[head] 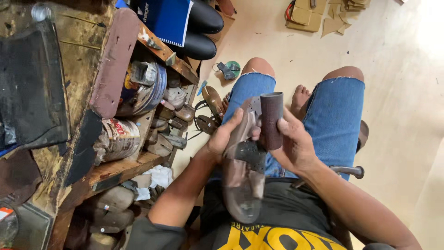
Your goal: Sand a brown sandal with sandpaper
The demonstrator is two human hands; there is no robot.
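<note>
We see a blue notebook-like pack at top centre, rectangular, white lettering on the cover, spiral edge along its lower side, leaning over the workbench shelf. Below it on the shelf, a round tin lying on its side, blue rim, label in yellow and red tones. Lower shelf: a second can, also on its side, pale label with red print, smeared and worn. Bottom left corner: a clear container with a small red-and-white label, partly cut off by the frame. No screens, no signs.
</note>
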